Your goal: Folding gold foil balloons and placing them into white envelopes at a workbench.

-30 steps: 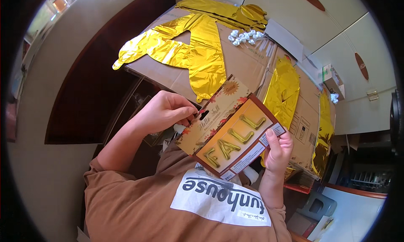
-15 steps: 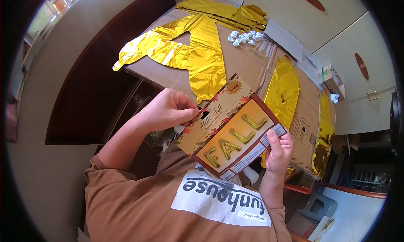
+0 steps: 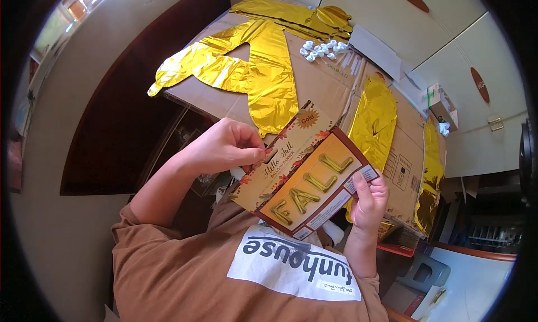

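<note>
I hold a flat printed balloon package (image 3: 314, 179), orange and brown with autumn leaves and a picture of gold balloons, tilted in front of my chest. My left hand (image 3: 238, 145) pinches its upper left edge by the hanging slot, thumb against bent fingers. On the lower right corner, my right hand (image 3: 370, 201) grips with the thumb on the printed face and the fingers behind. Just beyond the package lies a flat gold letter-shaped foil balloon (image 3: 272, 78) with a hole in it. Another gold foil balloon (image 3: 372, 120) lies to the right, partly covered by the package.
Cardboard (image 3: 330, 84) covers the table. At its back lie folded gold foil (image 3: 274, 11), small white bundles (image 3: 322, 49) and pale straws (image 3: 351, 61). More gold foil (image 3: 431, 176) hangs over the right edge near a small box (image 3: 443, 105). White cabinets stand behind; a grey stool (image 3: 423, 274) is lower right.
Hardly anything differs. The table and its foil balloons sit slightly farther left in the picture, and the package has tipped a little. Both hands keep their hold.
</note>
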`<state>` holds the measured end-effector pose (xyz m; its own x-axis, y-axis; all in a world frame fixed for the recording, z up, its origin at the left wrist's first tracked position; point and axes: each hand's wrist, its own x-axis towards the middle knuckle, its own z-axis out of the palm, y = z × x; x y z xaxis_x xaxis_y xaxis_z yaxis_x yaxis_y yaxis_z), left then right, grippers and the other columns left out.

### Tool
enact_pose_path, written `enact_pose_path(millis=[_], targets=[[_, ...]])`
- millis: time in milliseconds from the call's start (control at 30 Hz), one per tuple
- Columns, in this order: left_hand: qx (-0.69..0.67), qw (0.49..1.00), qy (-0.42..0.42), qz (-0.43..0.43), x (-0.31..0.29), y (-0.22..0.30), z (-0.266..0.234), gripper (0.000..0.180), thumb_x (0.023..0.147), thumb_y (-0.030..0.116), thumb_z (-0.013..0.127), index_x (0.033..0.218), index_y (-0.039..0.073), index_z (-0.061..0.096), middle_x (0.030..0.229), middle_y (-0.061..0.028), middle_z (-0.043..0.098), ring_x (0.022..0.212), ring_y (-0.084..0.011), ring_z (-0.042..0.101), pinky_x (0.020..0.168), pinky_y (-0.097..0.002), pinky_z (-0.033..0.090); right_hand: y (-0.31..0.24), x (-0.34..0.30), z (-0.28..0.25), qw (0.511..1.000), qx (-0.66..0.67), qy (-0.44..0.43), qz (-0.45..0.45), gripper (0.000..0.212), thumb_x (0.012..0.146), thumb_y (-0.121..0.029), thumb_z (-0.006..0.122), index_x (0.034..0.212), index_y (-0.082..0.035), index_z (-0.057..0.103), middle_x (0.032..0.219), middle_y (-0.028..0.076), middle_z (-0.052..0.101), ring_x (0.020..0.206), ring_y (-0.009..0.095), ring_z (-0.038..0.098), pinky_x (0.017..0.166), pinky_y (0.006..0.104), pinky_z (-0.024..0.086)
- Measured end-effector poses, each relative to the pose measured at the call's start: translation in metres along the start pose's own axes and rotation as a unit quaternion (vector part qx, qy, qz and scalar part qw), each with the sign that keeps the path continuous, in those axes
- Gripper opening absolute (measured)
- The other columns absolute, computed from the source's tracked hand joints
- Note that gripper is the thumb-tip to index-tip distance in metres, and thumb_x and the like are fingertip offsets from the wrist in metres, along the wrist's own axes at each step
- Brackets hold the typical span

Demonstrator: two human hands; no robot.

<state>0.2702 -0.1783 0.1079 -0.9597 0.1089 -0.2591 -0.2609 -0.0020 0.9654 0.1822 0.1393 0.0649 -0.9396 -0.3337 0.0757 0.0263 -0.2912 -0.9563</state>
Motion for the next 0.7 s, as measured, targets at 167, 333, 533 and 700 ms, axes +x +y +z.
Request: enact_pose_path(millis=[167,333,533,700], targets=[[-0.098,0.995,-0.035,-0.006,-0.006,0.002,0.008,0.023,0.097,0.016,0.068,0.11,-0.003,0.071,0.089,-0.0019,0.073,0.075,-0.0044,0.063,0.066,-0.0219,0.052,0.01,0.005,-0.008,0.992,0.12,0.001,0.048,0.019,0.095,-0.004,0.068,0.113,-0.001,0.066,0.108,0.008,0.073,0.095,0.013,0.069,0.086,0.0283,0.055],[-0.231,0.971,-0.066,0.018,-0.009,-0.003,0.014,0.033,0.096,0.013,0.069,0.124,-0.004,0.065,0.11,-0.0108,0.073,0.084,-0.0094,0.07,0.071,-0.0224,0.057,0.021,0.003,-0.013,0.99,0.125,-0.007,0.067,0.02,0.094,-0.003,0.068,0.114,-0.001,0.067,0.109,0.009,0.073,0.097,0.013,0.069,0.088,0.0293,0.055],[-0.174,0.984,0.031,-0.017,-0.022,-0.007,0.008,0.017,0.091,0.008,0.074,0.104,-0.002,0.072,0.094,-0.0077,0.074,0.078,-0.0092,0.069,0.072,-0.0226,0.058,0.028,0.004,-0.003,0.995,0.091,-0.03,0.034,0.028,0.095,-0.007,0.068,0.122,-0.001,0.065,0.114,0.011,0.073,0.097,0.016,0.071,0.086,0.0307,0.057],[-0.083,0.994,0.067,-0.033,-0.035,-0.035,-0.018,0.014,0.088,0.011,0.078,0.093,-0.001,0.073,0.083,-0.0049,0.073,0.075,-0.0106,0.069,0.07,-0.0246,0.058,0.017,0.008,-0.005,0.994,0.106,0.003,0.026,0.024,0.095,-0.006,0.068,0.118,0.001,0.066,0.113,0.01,0.072,0.096,0.015,0.07,0.088,0.0294,0.056]])
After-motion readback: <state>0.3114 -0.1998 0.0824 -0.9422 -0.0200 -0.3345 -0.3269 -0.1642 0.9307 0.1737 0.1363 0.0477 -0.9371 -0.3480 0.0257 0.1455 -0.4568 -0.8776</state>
